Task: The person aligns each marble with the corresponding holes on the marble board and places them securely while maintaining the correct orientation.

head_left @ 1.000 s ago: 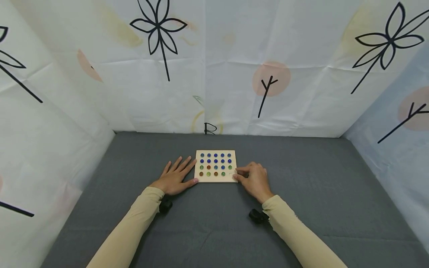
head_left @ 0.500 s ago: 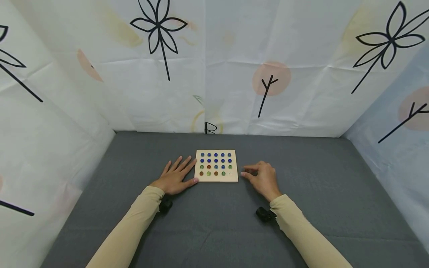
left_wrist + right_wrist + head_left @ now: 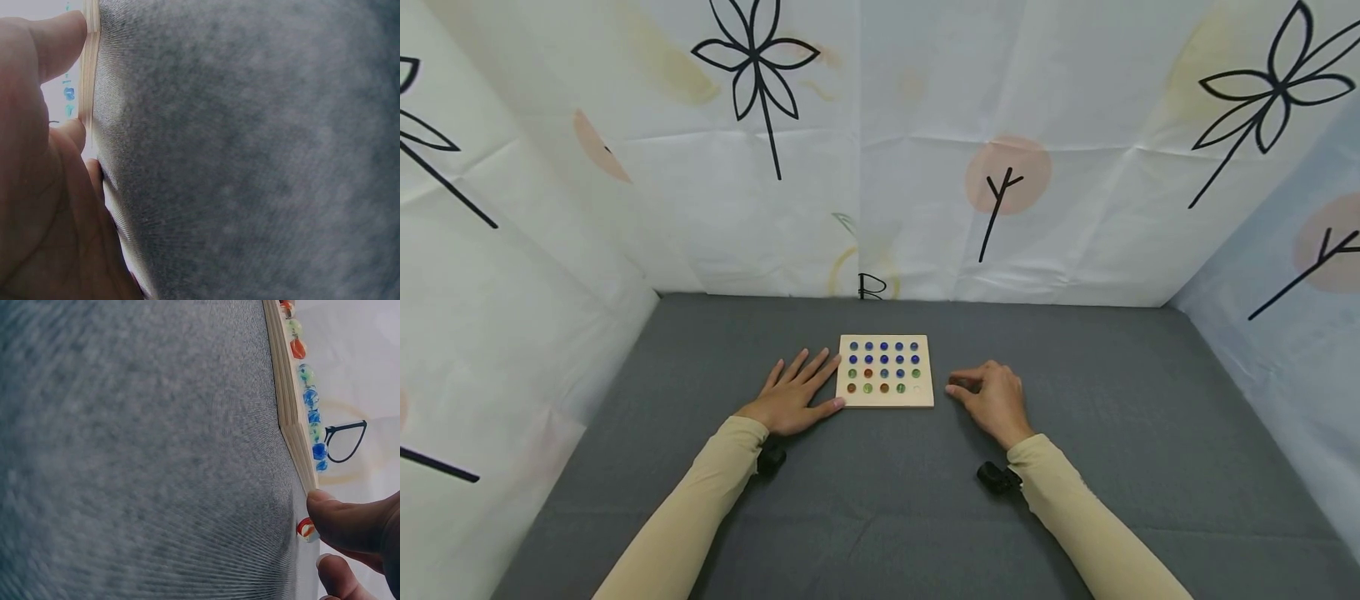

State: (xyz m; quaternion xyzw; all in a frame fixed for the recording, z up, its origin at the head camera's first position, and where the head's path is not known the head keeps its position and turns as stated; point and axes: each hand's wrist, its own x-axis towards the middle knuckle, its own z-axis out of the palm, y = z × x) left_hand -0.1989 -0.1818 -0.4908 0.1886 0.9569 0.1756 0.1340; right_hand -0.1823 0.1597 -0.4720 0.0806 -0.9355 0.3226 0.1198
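Open grey mat (image 3: 880, 500) fills the lower frame. At centre, the wooden board (image 3: 885, 402) blocks passage, flanked by the left hand (image 3: 790, 396) and right hand (image 3: 992, 398).

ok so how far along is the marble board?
Done: nineteen of twenty holes on the board hold marbles; only the near-right hole is empty. In hand: the right hand pinches a red-and-white marble beside that corner; the left hand rests against the board's edge. Left: that one hole, if they're filling.
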